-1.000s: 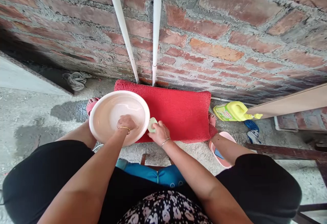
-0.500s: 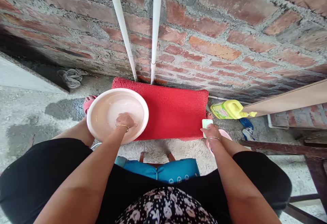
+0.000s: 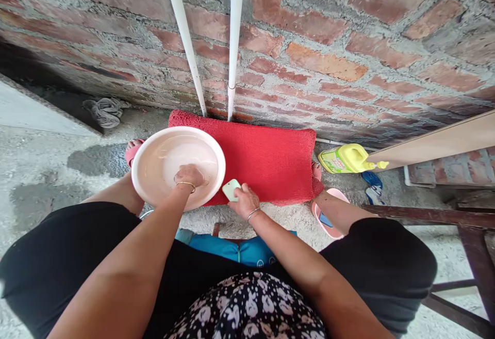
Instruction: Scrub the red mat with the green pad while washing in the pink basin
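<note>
At the left, a pale pink basin (image 3: 145, 174) of water stands partly on a red mat (image 3: 270, 161). My left hand (image 3: 188, 175) is down in the water, its fingers curled under and blurred by the surface; what they hold, if anything, is hidden. Between thumb and fingers, my right hand (image 3: 245, 202) grips a flat pale green bar (image 3: 231, 190) with rounded corners, resembling soap. That hand is over the mat's near edge, just right of the basin.
By my right foot lies a pink tray (image 3: 335, 233) holding something blue. Beyond it are a yellow detergent jug (image 3: 346, 158) and a blue-and-white item (image 3: 373, 187). A grey rag (image 3: 106, 111) lies at the left. Two white pipes (image 3: 233, 45) run down the brick wall (image 3: 317, 60).
My right hand has moved left with the pale green bar, from above the pink tray to beside the basin. My left hand stays in the water.
</note>
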`<state>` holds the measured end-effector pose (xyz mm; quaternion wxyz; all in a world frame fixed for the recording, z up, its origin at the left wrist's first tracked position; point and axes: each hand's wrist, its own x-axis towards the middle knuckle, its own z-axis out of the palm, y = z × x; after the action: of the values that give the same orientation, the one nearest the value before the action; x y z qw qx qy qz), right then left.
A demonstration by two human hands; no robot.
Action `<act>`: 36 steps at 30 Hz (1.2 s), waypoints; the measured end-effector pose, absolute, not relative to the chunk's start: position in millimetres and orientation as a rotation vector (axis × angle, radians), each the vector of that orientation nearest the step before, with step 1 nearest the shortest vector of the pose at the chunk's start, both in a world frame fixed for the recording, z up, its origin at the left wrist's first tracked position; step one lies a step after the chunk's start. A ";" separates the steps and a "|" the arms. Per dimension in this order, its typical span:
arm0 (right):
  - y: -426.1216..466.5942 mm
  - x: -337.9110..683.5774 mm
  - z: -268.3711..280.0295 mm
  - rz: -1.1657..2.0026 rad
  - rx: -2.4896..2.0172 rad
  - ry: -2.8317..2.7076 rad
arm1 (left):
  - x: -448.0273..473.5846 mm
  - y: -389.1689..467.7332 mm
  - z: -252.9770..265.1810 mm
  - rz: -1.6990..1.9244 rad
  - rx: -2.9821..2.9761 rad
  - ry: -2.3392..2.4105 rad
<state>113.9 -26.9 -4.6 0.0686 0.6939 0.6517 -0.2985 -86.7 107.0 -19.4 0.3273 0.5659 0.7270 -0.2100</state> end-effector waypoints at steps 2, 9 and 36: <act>-27.8 140.7 -5.8 -0.847 2.111 1.891 | -85.2 107.4 -16.6 -0.647 1.482 1.922; -52.5 320.2 23.2 -0.583 2.317 1.200 | -81.4 107.1 -5.2 -0.670 1.479 1.912; 65.6 314.0 -1.5 -0.599 2.485 1.506 | -86.6 106.1 -23.5 -0.778 1.444 1.913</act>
<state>314.0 65.6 -1.5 0.0874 0.8343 0.5058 -0.2012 -86.6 106.1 -23.5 0.3057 0.5456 0.7228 -0.2940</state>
